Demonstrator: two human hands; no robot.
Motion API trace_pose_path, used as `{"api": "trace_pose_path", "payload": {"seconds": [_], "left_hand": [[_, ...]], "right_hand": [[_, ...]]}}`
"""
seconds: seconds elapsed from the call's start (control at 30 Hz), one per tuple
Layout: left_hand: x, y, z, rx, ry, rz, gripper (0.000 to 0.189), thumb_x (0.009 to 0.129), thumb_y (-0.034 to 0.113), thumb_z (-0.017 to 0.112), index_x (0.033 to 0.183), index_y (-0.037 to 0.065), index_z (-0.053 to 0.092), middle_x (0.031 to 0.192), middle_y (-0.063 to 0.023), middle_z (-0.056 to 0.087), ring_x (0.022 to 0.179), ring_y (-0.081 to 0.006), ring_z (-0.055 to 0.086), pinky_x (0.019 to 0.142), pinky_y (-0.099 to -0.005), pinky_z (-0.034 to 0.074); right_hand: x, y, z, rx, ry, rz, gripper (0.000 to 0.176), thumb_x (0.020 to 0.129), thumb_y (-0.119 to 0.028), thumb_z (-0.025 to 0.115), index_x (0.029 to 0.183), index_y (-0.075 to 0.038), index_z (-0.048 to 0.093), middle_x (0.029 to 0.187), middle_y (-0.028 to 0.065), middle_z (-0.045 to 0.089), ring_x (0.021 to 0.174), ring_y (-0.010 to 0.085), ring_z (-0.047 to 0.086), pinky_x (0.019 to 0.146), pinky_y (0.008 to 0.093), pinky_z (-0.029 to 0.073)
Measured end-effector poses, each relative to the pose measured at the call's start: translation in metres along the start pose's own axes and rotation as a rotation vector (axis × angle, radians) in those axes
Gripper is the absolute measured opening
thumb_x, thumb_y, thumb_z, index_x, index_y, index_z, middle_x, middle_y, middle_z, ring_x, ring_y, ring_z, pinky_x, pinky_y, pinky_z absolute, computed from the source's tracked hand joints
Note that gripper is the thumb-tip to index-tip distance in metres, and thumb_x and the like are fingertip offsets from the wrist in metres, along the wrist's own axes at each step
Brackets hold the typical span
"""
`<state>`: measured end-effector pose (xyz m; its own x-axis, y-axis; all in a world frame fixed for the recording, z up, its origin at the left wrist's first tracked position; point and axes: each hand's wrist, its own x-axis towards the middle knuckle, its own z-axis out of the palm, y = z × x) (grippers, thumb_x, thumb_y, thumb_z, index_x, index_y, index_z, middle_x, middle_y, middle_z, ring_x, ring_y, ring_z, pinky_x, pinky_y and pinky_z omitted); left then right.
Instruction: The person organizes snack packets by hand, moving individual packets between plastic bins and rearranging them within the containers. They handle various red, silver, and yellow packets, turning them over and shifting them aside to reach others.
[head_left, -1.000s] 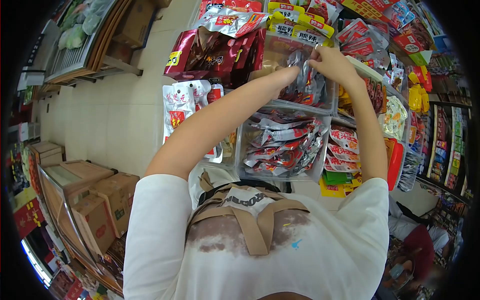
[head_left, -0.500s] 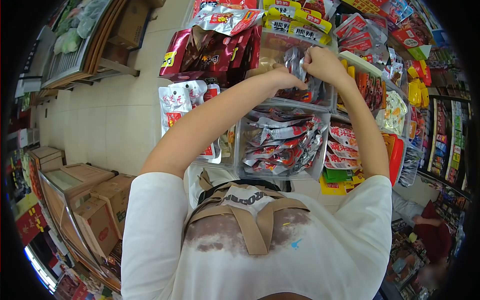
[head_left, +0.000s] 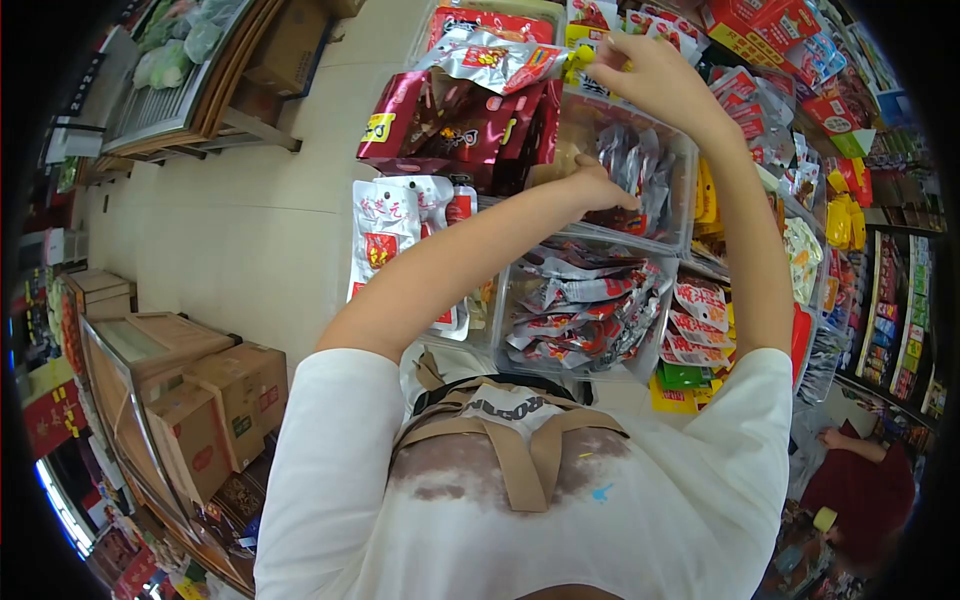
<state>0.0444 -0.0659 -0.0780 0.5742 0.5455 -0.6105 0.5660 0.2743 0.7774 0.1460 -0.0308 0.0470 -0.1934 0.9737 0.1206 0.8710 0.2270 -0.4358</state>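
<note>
My left hand (head_left: 597,186) reaches into a clear plastic bin (head_left: 688,170) of silver and dark snack packets (head_left: 640,160). Its fingers lie on the packets, and I cannot see whether it grips one. My right hand (head_left: 655,80) is raised higher, at the top of the display. Its fingertips pinch the edge of a yellow packet (head_left: 580,62) beside a silver-and-red packet (head_left: 490,55). A second clear bin (head_left: 505,300), holding silver-and-red packets, sits just below my left forearm.
Dark red bags (head_left: 450,125) and white hanging packets (head_left: 385,225) fill the display's left side. Orange and yellow packets (head_left: 700,310) crowd its right. Cardboard boxes (head_left: 215,400) stand on the tiled floor at left. Another person in red (head_left: 860,490) crouches at lower right by stocked shelves (head_left: 900,300).
Both hands were together on a silver packet over the upper bin. Now my right hand has risen to the yellow packets, and my left hand has dropped into the bin.
</note>
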Motion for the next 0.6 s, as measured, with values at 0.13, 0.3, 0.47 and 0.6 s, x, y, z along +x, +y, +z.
{"api": "trace_pose_path", "payload": {"seconds": [0.13, 0.3, 0.47, 0.6], "left_hand": [[-0.008, 0.005, -0.001, -0.002, 0.021, 0.013, 0.112, 0.06, 0.033, 0.076, 0.126, -0.017, 0.0, 0.127, -0.028, 0.029, 0.116, -0.0302, 0.037, 0.094, -0.0328, 0.032], [-0.002, -0.001, -0.002, -0.044, -0.005, 0.039, 0.118, 0.058, 0.032, 0.077, 0.124, -0.018, -0.007, 0.124, -0.0313, 0.032, 0.114, -0.0309, 0.04, 0.091, -0.0316, 0.036], [-0.003, 0.0, -0.003, -0.027, -0.053, 0.024, 0.119, 0.058, 0.034, 0.076, 0.124, -0.018, -0.008, 0.124, -0.0315, 0.032, 0.114, -0.0316, 0.04, 0.091, -0.0331, 0.037], [-0.02, 0.013, -0.009, -0.043, -0.035, -0.006, 0.119, 0.058, 0.036, 0.076, 0.125, -0.017, -0.007, 0.127, -0.0309, 0.028, 0.117, -0.032, 0.037, 0.092, -0.0363, 0.035]], "right_hand": [[0.06, -0.013, 0.03, -0.09, 0.051, -0.047, 0.055, 0.075, -0.05, 0.054, 0.089, 0.004, 0.06, 0.081, 0.0167, 0.061, 0.077, 0.0278, 0.06, 0.071, 0.033, 0.046], [0.106, -0.024, 0.058, -0.321, -0.392, 0.228, 0.066, 0.066, -0.061, 0.055, 0.093, -0.001, 0.062, 0.097, 0.0188, 0.059, 0.091, 0.0304, 0.057, 0.077, 0.0363, 0.044], [0.106, -0.019, 0.045, -0.172, -0.481, 0.234, 0.078, 0.059, -0.068, 0.056, 0.091, 0.003, 0.062, 0.092, 0.0211, 0.06, 0.088, 0.0296, 0.059, 0.075, 0.0355, 0.046], [0.088, 0.003, 0.033, 0.278, -0.116, 0.161, 0.037, 0.065, -0.034, 0.068, 0.077, -0.001, 0.058, 0.072, 0.0033, 0.056, 0.065, 0.0092, 0.051, 0.059, 0.0246, 0.04]]}}
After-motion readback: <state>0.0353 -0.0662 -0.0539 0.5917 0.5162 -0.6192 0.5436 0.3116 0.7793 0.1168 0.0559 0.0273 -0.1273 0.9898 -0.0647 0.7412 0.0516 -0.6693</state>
